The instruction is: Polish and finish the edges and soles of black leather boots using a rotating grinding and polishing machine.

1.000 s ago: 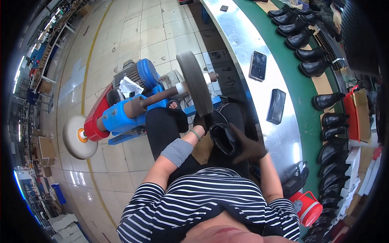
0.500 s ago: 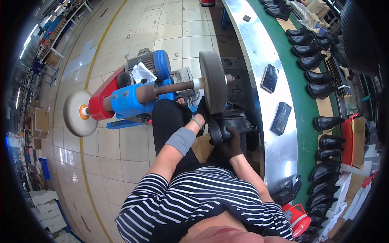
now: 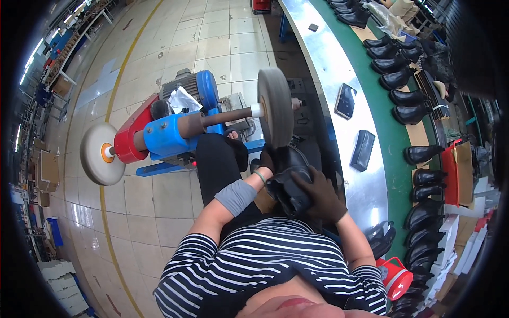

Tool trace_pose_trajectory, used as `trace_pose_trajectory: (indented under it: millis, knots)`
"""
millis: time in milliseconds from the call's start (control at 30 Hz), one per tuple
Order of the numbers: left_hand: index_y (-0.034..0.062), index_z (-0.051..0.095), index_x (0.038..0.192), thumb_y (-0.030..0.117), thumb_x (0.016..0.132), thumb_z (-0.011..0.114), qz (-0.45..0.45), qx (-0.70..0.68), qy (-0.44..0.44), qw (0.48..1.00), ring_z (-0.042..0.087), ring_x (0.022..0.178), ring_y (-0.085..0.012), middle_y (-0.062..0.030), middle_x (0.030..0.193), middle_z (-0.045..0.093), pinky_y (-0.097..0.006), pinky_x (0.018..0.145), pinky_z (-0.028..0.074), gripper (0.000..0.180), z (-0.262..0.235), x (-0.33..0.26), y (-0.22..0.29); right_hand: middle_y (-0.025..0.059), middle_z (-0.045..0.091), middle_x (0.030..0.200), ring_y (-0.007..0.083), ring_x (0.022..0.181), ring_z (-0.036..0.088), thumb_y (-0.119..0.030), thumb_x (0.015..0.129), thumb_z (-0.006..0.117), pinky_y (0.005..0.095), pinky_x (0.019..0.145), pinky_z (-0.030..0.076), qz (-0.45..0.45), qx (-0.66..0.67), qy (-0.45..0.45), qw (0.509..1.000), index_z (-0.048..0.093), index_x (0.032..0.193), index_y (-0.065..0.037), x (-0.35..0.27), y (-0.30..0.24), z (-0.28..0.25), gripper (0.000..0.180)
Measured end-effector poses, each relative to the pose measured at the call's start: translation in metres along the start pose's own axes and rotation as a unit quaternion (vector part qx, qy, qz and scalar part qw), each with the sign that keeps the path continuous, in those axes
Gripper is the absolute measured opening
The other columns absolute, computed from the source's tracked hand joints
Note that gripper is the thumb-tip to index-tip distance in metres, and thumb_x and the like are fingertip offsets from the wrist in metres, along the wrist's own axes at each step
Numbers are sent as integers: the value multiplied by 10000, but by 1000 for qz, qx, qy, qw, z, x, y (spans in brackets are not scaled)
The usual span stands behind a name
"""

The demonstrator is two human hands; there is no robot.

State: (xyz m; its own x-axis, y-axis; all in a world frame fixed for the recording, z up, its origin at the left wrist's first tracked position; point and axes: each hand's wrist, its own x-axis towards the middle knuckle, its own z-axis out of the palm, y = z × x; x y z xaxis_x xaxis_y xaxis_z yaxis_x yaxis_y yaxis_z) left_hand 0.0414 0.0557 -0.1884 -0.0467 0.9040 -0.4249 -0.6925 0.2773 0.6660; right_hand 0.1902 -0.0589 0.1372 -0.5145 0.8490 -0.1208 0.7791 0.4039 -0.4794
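Observation:
A black leather boot (image 3: 290,180) is between my two dark-gloved hands, just below a grey polishing wheel (image 3: 277,108). Its toe lies up against or very near the wheel's lower rim, while the shaft opening points back toward my body. My right hand (image 3: 324,197) is closed over the boot's right side. Against the boot's left side, under the wheel, is my left hand (image 3: 266,161); its fingers are mostly hidden behind the boot.
The wheel sits on a shaft from a blue and red machine (image 3: 169,131), with a pale second wheel (image 3: 102,153) at its far left. To my right runs a metal-edged bench (image 3: 366,196) bearing a phone (image 3: 345,100), a black case (image 3: 363,150) and rows of black boots (image 3: 411,114).
The boot has turned from lying sideways, shaft to the right, to toe up at the wheel and shaft toward me. My right hand has shifted right and changed its hold.

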Motion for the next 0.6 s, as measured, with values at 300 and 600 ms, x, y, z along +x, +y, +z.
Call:
trace_pose_trajectory:
  millis: [300,600]
  knots:
    - [68,650,987,418,922,385,5,-224,-20,974,594,881,-226,-52,973,658,-334,865,454,444,-95,124,-22,276,361,1356,432,1250,394,-181,573,772,423,1050,339,-118,112,-96,982,306,1455,-233,91,48,27,999]
    - [50,585,1102,142,948,386,-80,-135,-160,974,597,985,-204,-73,1072,642,-348,949,445,269,-6,-40,66,220,471,1308,351,1223,476,-112,631,749,380,1023,380,-73,247,18,966,475,1354,-125,8,72,-9,773]
